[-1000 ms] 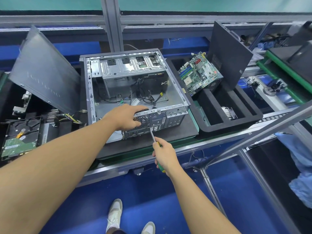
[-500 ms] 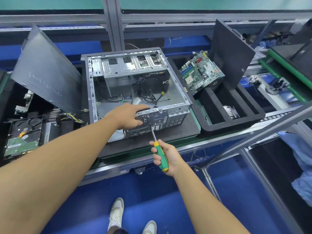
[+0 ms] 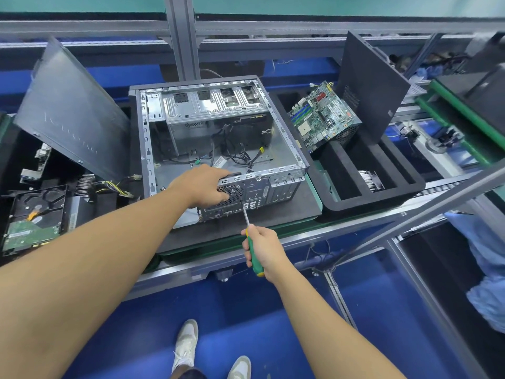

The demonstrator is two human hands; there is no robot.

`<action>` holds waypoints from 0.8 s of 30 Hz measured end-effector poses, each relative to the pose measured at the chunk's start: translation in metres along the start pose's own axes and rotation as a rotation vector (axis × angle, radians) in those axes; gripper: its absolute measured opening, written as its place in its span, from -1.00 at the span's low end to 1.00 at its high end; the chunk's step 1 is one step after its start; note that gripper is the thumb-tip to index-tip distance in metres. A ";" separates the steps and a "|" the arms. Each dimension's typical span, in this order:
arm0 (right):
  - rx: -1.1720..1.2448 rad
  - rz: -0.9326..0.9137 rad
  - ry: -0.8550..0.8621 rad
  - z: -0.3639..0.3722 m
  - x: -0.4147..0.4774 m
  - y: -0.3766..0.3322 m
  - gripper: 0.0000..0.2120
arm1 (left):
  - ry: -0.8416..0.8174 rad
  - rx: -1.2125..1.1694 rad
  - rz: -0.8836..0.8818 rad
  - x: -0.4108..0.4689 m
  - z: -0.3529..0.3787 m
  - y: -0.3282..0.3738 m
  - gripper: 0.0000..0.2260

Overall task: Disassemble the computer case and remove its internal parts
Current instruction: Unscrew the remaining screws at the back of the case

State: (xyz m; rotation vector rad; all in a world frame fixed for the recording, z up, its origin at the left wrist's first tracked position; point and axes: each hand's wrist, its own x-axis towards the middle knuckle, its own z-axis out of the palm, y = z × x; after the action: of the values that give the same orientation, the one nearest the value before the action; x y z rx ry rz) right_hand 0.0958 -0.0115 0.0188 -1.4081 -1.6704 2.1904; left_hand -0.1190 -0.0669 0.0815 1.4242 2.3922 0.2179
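While left hand (image 3: 202,184) grips the case (image 3: 273,187), right hand (image 3: 263,247) clamps a screwdriver (image 3: 257,265) — leaning panel (image 3: 71,110) reads Lenovo.

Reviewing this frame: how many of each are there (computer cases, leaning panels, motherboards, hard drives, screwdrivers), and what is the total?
Computer case: 1, gripped by the left hand
Leaning panels: 2, left panel and right panel
Motherboard: 1
Hard drive: 1
Screwdriver: 1, held in the right hand
Total: 6

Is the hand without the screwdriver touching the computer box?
Touching. The head view shows the left hand gripping the back wall of the computer case, fingers curled over its top edge.
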 end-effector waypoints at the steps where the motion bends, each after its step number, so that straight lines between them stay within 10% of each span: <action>1: -0.106 -0.033 0.044 0.002 -0.002 -0.002 -0.71 | 0.000 -0.001 -0.001 0.000 0.000 0.000 -0.49; 8: -0.882 -0.194 0.331 0.015 -0.004 -0.001 -0.66 | -0.010 -0.033 0.022 -0.003 -0.004 0.001 -0.61; 15: -0.018 0.235 -0.099 -0.009 0.004 -0.020 -0.64 | 0.011 -0.017 0.038 -0.002 -0.004 0.002 -0.58; 24: 0.134 0.190 -0.366 -0.025 0.002 -0.010 -0.71 | 0.029 -0.029 0.051 0.000 0.000 -0.001 -0.57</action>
State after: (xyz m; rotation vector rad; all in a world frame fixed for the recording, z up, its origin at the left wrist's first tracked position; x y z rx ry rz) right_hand 0.1066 0.0122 0.0248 -1.2362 -1.4950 2.7483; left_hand -0.1198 -0.0671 0.0815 1.4793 2.3679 0.2864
